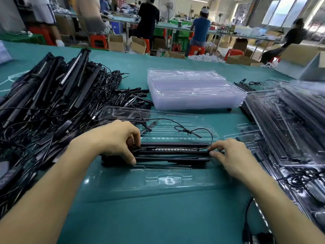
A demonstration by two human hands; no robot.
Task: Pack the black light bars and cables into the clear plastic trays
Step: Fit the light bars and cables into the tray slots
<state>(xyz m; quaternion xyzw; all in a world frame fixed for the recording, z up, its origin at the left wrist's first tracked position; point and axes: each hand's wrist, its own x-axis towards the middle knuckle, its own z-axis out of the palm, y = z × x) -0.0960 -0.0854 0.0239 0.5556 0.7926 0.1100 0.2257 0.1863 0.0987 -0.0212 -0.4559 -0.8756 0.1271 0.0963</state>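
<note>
Black light bars (pixel 172 152) lie midway in the open clear tray (pixel 168 180), left hand (pixel 114 140) curled round one end and right hand (pixel 233 155) pinching the other, presumably to seat them level in its channels, cables (pixel 186 131) trailing beyond.

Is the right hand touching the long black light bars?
Touching: the head view shows the right hand pinching the end of the long black light bars.

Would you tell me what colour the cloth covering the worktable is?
Teal green; the table cover shows best in the head view.
</note>
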